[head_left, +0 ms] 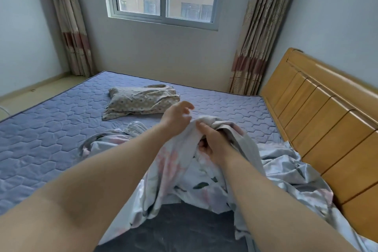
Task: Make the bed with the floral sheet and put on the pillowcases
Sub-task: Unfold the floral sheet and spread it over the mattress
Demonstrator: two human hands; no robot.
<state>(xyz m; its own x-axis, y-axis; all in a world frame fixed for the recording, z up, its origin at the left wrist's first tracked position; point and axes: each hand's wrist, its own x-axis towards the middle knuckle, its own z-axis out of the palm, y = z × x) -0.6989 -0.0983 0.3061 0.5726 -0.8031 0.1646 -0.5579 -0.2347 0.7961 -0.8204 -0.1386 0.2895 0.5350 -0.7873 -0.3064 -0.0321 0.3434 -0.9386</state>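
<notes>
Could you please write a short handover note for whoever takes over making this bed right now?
Right hand: fingers shut on a bunched fold of the pale floral cotton sheet, lifted off the bed.
Left hand: fingers spread open against the same bunch, gripping nothing.
The sheet lies crumpled on the near part of the bed by the wooden headboard; most of the blue quilted mattress is bare.
A pillow in a beige dotted case lies mid-mattress.
Done: sheet brought onto the bed.
Left: spread and smooth the sheet, then fit the pillowcases; none are visible yet.
</notes>
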